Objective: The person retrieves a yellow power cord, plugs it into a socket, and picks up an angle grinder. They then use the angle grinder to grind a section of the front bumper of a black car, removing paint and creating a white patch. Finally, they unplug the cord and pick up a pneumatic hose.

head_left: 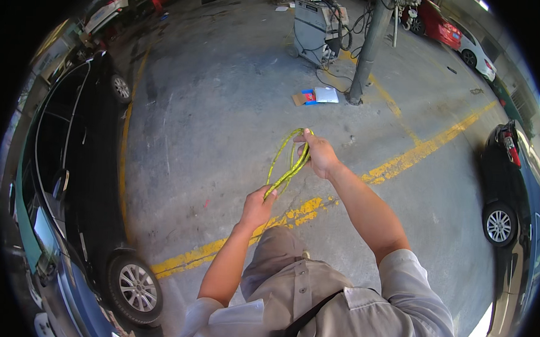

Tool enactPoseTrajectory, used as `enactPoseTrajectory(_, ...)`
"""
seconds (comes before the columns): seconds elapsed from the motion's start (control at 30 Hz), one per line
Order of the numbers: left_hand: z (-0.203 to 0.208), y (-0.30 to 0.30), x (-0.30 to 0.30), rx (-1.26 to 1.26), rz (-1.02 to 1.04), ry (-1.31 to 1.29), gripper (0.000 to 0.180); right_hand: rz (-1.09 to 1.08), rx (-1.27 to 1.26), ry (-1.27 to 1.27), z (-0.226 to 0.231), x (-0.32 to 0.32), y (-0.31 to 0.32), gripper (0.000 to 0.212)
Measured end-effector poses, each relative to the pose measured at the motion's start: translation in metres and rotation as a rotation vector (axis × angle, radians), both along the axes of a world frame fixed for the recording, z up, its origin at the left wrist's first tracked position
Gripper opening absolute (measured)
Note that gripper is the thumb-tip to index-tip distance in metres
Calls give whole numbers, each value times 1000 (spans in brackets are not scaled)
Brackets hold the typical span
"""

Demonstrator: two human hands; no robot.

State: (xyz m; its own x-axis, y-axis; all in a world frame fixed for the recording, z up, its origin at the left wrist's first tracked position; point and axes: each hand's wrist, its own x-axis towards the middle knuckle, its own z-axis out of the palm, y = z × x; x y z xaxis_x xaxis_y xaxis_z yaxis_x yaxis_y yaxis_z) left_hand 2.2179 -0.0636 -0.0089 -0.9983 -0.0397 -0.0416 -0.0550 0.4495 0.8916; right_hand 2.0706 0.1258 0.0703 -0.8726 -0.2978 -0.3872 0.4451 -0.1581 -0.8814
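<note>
A yellow-green rope (293, 171) hangs in loose loops between my two hands, out in front of my body and above the floor. My left hand (258, 206) is closed on the lower, nearer end of the loops, thumb pressed along the strands. Farther out and to the right, my right hand (320, 155) grips the upper end, its thumb and fingers pinching the strands. Part of the loop bows out to the left between them. The rope's loose ends cannot be made out.
A black car (78, 154) stands close on my left, and a dark car (504, 185) on my right. Ahead are a grey post (369, 55), a wheeled grey machine (317, 29) with cables, and an open box (306, 98) on the floor. Yellow lines (403, 159) cross the concrete.
</note>
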Motion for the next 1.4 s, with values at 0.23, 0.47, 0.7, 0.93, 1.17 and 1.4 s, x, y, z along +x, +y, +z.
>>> enactPoseTrajectory(0.23, 0, -102, -213, 479, 508, 95, 31, -320, 20, 47, -42, -215, 91, 42)
enactPoseTrajectory(0.47, 5, -200, -395, 958, 707, 31, 28, -644, -85, 266, 31, -361, 197, 36)
enactPoseTrajectory(0.7, 24, -207, -609, 1008, 541, 124, 25, -635, 138, 526, 41, -455, 248, 33)
enactPoseTrajectory(0.93, 27, -107, -841, 660, 25, 111, 23, -168, 1432, -15, -160, -609, 261, 65)
enactPoseTrajectory(1.17, 10, 69, -965, 303, -762, -147, 25, -38, -321, -219, -153, -827, 106, 80)
enactPoseTrajectory(1.4, 5, 81, -1037, -4, -1238, -180, 41, -567, -711, -655, -180, -960, 143, 38)
